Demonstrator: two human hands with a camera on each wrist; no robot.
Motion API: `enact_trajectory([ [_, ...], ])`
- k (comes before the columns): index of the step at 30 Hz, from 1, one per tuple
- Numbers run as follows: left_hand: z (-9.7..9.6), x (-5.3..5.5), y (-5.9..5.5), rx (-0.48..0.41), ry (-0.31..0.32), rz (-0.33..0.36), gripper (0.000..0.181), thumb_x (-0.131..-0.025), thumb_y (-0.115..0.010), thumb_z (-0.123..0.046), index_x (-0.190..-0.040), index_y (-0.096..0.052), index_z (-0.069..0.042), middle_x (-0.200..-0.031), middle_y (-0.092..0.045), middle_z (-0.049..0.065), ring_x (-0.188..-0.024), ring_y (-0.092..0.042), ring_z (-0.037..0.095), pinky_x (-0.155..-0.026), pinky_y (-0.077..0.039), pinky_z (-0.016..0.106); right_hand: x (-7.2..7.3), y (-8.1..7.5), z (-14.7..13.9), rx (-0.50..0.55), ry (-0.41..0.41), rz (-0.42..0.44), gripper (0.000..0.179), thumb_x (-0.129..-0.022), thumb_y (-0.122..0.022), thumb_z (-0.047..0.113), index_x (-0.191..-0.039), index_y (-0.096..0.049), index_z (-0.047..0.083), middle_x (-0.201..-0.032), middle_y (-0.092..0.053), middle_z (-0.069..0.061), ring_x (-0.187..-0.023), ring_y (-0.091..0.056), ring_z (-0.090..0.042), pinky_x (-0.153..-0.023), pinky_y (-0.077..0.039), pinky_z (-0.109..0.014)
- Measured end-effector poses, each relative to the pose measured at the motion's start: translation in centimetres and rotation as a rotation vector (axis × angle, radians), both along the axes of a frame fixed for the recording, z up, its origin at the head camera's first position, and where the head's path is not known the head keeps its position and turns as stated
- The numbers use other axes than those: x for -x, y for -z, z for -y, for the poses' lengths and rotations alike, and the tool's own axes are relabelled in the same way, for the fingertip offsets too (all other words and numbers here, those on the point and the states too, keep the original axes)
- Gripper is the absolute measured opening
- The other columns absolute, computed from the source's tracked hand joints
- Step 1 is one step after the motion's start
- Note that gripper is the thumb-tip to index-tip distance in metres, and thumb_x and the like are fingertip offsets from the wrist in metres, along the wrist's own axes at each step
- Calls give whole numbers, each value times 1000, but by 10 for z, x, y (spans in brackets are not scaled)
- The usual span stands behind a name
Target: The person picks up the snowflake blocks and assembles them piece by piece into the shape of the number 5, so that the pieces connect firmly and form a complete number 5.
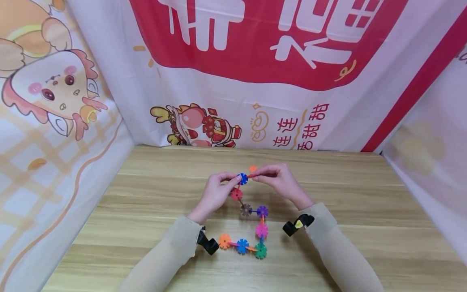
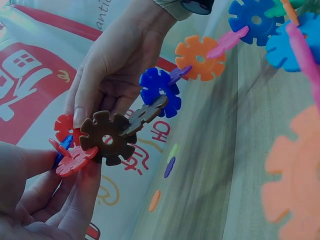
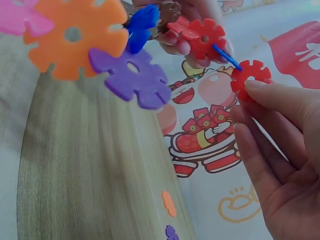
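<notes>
A chain of notched plastic discs runs up from the table to both hands. Between thumb and fingers, my left hand (image 1: 217,191) pinches the chain's upper end at a blue disc (image 1: 243,179). My right hand (image 3: 285,150) pinches a red disc (image 3: 256,70), whose edge meets the blue disc, seen edge-on. Below the left hand hang another red disc (image 1: 236,194) and a brown disc (image 2: 107,139). Farther along are a purple disc (image 1: 262,211), a pink disc (image 1: 261,230), a green disc (image 1: 260,251) and an orange disc (image 1: 224,241). How deep the red disc sits in the blue one's slot, I cannot tell.
A loose orange disc (image 1: 253,168) lies on the wooden table (image 1: 164,182) beyond the hands. Loose purple (image 2: 170,166) and green (image 2: 173,151) discs show near it in the left wrist view. A printed cloth (image 1: 219,81) hangs at the table's back edge.
</notes>
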State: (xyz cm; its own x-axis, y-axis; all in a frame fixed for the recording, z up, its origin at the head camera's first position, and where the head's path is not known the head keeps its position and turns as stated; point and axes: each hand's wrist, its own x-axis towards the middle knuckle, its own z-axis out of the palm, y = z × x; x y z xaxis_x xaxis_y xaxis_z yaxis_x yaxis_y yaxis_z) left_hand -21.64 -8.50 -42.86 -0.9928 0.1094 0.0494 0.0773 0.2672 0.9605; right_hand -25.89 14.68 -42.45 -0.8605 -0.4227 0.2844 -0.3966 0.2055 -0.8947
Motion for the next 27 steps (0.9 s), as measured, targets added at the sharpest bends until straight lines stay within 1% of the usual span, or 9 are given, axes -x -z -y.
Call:
enact_trajectory([
  [2,0,0,-1,9,1,0,23,-101,-67,-33,-106,-77,-13,-99,-69,3,-80,-62,19,-71,-53,33,-2,-3,1,-21,5,-12,11,-92,-75,0,-102,-79,2,-99,-77,-6,-91,-73,-22,-82,-59,-33],
  [9,-1,0,-1,17,-7,-17,21,-101,-68,-30,-104,-79,-12,-99,-69,2,-86,-60,21,-75,-50,35,-22,-31,8,-55,3,-42,10,-92,-73,-4,-100,-78,-3,-97,-76,-11,-88,-73,-18,-80,-59,-32],
  [14,-1,0,-2,17,-13,-13,22,-100,-68,-30,-106,-79,-12,-100,-70,1,-93,-61,22,-78,-51,36,-22,-30,10,-47,18,-16,12,-91,-74,-3,-102,-78,-3,-98,-76,-12,-89,-73,-20,-80,-59,-31],
  [15,-1,0,-2,18,-14,-12,22,-100,-68,-30,-106,-79,-12,-100,-70,1,-94,-61,23,-80,-51,36,-21,-29,10,-35,16,-4,14,-91,-74,-4,-104,-77,-5,-100,-76,-13,-91,-73,-22,-81,-59,-32],
  [18,-1,0,-2,9,-16,-5,22,-101,-68,-30,-108,-78,-12,-101,-70,1,-96,-62,23,-84,-51,39,-11,-15,7,4,13,36,23,-90,-77,1,-112,-75,-3,-107,-75,-13,-97,-73,-24,-84,-59,-33],
  [21,1,1,-1,-11,-25,4,21,-101,-68,-28,-108,-77,-11,-100,-70,2,-92,-63,22,-83,-52,38,2,-3,-2,10,31,69,30,-90,-79,5,-119,-73,-1,-115,-73,-14,-101,-72,-24,-86,-58,-32],
  [22,1,1,-1,-24,-28,8,20,-101,-68,-28,-108,-76,-11,-100,-69,3,-89,-63,21,-80,-52,37,6,0,-6,-1,47,76,31,-89,-80,7,-119,-73,2,-116,-73,-14,-101,-72,-23,-86,-58,-32],
  [25,3,2,0,-58,-33,18,20,-101,-68,-27,-108,-76,-10,-99,-68,5,-81,-64,19,-73,-54,33,15,2,-16,-65,116,99,32,-90,-80,9,-120,-73,4,-118,-72,-14,-100,-71,-23,-85,-58,-32],
  [27,4,2,0,-71,-31,18,19,-101,-68,-26,-108,-76,-10,-99,-68,6,-77,-64,19,-70,-54,32,22,5,-23,-117,167,117,32,-89,-81,13,-121,-74,7,-118,-73,-10,-100,-71,-22,-85,-58,-33],
])
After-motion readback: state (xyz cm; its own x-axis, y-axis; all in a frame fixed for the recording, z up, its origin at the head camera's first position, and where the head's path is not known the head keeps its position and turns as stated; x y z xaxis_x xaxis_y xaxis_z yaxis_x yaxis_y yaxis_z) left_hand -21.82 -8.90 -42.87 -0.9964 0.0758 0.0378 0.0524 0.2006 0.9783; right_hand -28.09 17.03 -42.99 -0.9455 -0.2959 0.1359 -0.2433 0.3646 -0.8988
